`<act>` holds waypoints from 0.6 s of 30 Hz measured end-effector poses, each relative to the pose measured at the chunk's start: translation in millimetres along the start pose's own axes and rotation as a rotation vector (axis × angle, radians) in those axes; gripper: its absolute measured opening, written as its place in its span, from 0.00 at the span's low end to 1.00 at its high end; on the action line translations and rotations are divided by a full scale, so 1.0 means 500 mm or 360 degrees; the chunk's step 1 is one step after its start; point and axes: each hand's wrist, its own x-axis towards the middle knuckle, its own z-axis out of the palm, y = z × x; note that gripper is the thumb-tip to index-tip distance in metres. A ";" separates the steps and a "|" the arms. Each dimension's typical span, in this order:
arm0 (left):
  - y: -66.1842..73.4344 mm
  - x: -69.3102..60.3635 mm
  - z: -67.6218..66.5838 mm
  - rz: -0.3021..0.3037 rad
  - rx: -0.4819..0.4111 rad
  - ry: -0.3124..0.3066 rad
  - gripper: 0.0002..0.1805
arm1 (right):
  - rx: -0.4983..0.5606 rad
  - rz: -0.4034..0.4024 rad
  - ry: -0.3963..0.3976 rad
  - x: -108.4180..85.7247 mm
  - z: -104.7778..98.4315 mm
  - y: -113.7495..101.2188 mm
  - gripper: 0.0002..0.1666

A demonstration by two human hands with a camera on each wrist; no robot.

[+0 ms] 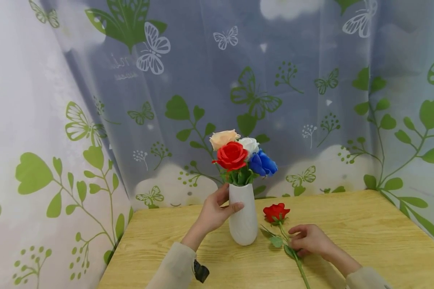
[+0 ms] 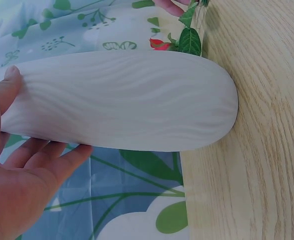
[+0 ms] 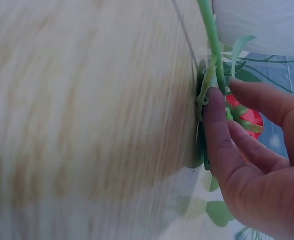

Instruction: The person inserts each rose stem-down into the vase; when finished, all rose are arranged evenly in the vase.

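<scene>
A white vase [image 1: 243, 216] stands upright on the table, its side rippled in the left wrist view. My left hand [image 1: 217, 208] grips its upper part, thumb on the near side and fingers round the back. In the vase are a red rose [image 1: 231, 155], a peach rose [image 1: 223, 139], a white rose [image 1: 250, 145] and a blue rose [image 1: 263, 163]. To the right, another red rose [image 1: 276, 212] lies with its leafy stem [image 3: 212, 35] towards me. My right hand [image 1: 309, 240] pinches that stem between thumb and index finger, close to the leaves.
The wood-grain table [image 1: 369, 233] reaches back to a printed cloth [image 1: 202, 52] with butterflies and leaves. Similar cloth hangs at both sides. A black strap or device [image 1: 201, 271] sits at my left wrist.
</scene>
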 end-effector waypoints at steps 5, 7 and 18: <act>0.000 0.000 0.000 0.0017 0.0005 -0.0003 0.43 | -0.0042 0.0014 0.0001 0.004 0.004 0.000 0.32; 0.000 -0.001 0.001 0.0020 0.0007 -0.0004 0.42 | -0.0068 0.0019 0.0027 0.005 0.007 -0.001 0.32; 0.000 0.000 0.000 -0.0001 0.0004 -0.0005 0.43 | -0.0064 0.0067 0.0052 0.009 0.012 -0.006 0.32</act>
